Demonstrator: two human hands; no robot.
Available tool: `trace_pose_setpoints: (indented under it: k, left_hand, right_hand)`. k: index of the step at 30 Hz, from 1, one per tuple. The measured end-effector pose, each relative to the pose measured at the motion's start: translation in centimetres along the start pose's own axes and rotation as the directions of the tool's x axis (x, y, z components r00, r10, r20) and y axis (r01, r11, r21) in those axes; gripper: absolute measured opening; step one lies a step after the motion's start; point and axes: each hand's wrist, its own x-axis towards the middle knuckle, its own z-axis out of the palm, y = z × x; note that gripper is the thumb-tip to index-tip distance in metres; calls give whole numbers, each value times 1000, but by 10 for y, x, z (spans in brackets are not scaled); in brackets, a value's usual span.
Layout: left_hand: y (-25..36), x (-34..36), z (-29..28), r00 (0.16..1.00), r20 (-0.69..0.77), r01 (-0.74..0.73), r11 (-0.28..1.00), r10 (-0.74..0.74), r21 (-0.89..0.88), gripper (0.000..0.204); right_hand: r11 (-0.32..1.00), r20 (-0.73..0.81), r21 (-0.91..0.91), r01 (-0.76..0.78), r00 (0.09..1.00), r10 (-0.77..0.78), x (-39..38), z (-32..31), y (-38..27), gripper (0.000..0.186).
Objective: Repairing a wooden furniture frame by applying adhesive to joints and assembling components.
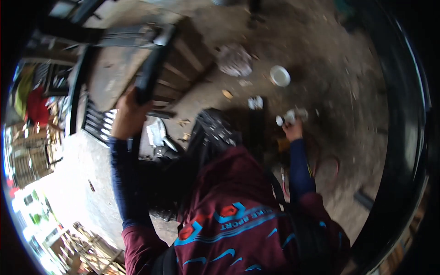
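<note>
My left hand [130,114] is closed round a black bar [150,73], which looks like part of a dark-painted wooden furniture frame with slats [176,71]. To the right, low over the floor, my right hand [293,130] grips a small pale bottle [297,113] with a white cap end [279,121]. Its fingers are partly hidden behind it, and blur hides finer detail. A yellow thing [283,145] lies just below that hand, with a thin reddish hose [338,167] curving nearby.
On the brown floor ahead are a white bowl [280,76], a crumpled pale cloth or bag [234,59] and a small whitish container [255,102]. A large glossy black curved piece [403,119] runs down the right side. Wooden pieces [85,247] are piled at the lower left.
</note>
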Motion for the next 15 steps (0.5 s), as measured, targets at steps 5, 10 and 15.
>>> trace_pose_setpoints:
  k: [5,10,15]
  left_hand:
    - [2,0,-5,999,-38,-35,998,37,50,40]
    - [-8,8,-4,996,50,64,995,-68,79,49]
    - [-10,-5,-4,996,17,84,996,-84,35,54]
  right_hand:
    - [992,-304,-87,-95,951,65,31,-10,-13,46]
    - [987,-307,-162,-19,951,-32,44,-3,-9,44]
    - [1000,-271,-26,10,962,-17,72,1,1,44]
